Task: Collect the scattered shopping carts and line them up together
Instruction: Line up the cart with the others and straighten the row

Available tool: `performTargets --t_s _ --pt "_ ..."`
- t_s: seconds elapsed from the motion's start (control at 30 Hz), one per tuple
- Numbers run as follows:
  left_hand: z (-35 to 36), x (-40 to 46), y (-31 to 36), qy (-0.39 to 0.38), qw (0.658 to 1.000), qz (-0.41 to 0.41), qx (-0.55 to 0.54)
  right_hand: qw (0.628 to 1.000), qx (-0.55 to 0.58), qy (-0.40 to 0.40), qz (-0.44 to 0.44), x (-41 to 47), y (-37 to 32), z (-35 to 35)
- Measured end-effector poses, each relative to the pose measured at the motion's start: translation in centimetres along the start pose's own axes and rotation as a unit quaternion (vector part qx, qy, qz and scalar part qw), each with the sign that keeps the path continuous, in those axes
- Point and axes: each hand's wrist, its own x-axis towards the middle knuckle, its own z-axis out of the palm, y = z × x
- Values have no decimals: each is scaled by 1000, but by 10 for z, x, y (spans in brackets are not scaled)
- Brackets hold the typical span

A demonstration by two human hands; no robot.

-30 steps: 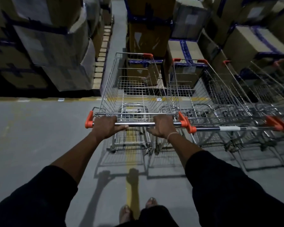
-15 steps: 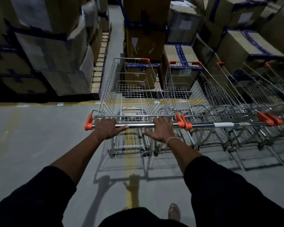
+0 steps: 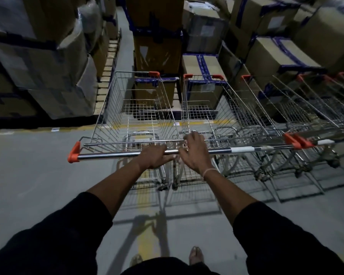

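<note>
A wire shopping cart (image 3: 137,108) with orange handle caps stands in front of me, leftmost in a side-by-side row. My left hand (image 3: 155,156) is closed around its chrome handle bar (image 3: 111,154), near the bar's right end. My right hand (image 3: 195,151) lies with fingers spread over the spot where this handle meets the second cart (image 3: 207,108), covering the caps there. The second cart's handle (image 3: 242,149) carries a white label. Several more carts (image 3: 286,116) continue the row to the right, handles roughly level.
Wrapped cardboard boxes are stacked at left (image 3: 48,66), straight ahead (image 3: 157,46) and at right (image 3: 276,56), close to the cart fronts. A narrow aisle (image 3: 125,46) runs ahead between the stacks. Grey floor with a yellow line (image 3: 145,241) lies under me and to the left.
My left hand has slid right along the handle until it sits beside the right hand. The right hand's fingers have spread over the handle ends. The cart now stands against the row.
</note>
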Motion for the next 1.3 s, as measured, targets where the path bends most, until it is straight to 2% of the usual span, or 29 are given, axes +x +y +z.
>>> performTargets --t_s 0.03,0.1,0.23,0.37,0.67,1.3 --pt "3 7 12 2 1000 3 0 999 -22 12 25 -2 17 -3" --pt "7 21 41 13 1000 6 -4 995 -67 -25 66 -11 61 -8" --pt "17 32 66 9 1000 -12 8 990 -112 -88 23 -24 99 -1" --pt "20 36 80 27 998 -39 32 988 -94 -121 17 -12 102 -4" --pt "25 49 93 5 995 -96 39 986 -76 -146 1 9 107 -12" --pt "33 48 111 28 994 -108 21 984 -85 -154 -32 0 122 -20"
